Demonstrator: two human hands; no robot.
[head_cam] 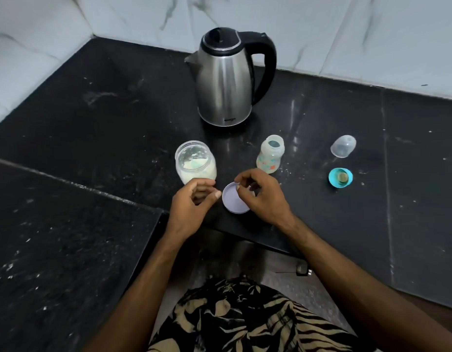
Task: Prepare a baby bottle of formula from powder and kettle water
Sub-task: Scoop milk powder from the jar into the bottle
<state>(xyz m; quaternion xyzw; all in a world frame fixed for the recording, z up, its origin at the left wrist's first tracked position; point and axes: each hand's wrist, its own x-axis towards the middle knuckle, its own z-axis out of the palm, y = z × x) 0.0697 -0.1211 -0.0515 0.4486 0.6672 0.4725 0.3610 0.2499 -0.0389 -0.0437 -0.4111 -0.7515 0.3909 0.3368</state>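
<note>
With the left hand [191, 199] loosely curled, empty, beside the open powder jar [195, 162] and the right hand [260, 194] pinching its lid [235, 201] (set on the tabletop [321, 224]), a careless nudge could tip powder out.

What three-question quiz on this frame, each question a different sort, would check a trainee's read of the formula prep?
1. True or false: the baby bottle stands open, with no teat on it.
2. Which hand holds the jar lid? A. left hand B. right hand C. neither
3. Fill in: the teal teat ring lies on the counter just in front of the clear ____.

Key
1. True.
2. B: the right hand holds it at the rim, and the left hand is beside the powder jar.
3. Bottle cap, right of the kettle.
</note>
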